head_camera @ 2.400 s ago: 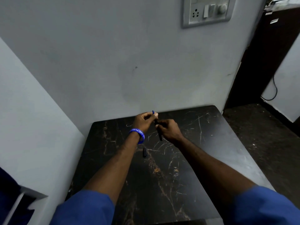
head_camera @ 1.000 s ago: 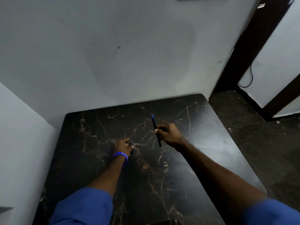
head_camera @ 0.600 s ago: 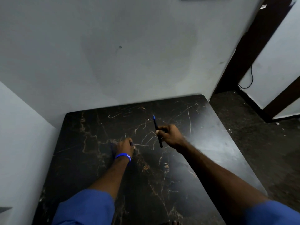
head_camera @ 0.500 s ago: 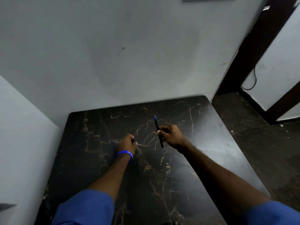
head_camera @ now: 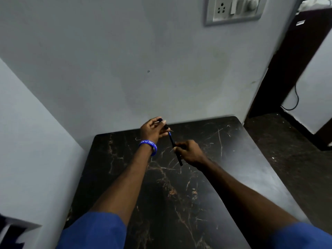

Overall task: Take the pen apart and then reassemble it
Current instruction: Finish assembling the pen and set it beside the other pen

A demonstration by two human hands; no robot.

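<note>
Pen barrel (head_camera: 175,150), blue tip exposed, is gripped in the right hand (head_camera: 189,152) above the black marble desk (head_camera: 233,159); a small dark cap (head_camera: 163,123) is pinched in the left hand (head_camera: 152,131) just beside the tip; reassembly is judged nearly complete, capping outstanding.

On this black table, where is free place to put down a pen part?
The table is bare nearly everywhere: the near middle between the forearms, and the right side toward the floor. It is crowded only near the wall, where the left hand and right hand hold the pen.

Black marble table (head_camera: 206,203), grey walls (head_camera: 125,60), seemingly dim.
</note>
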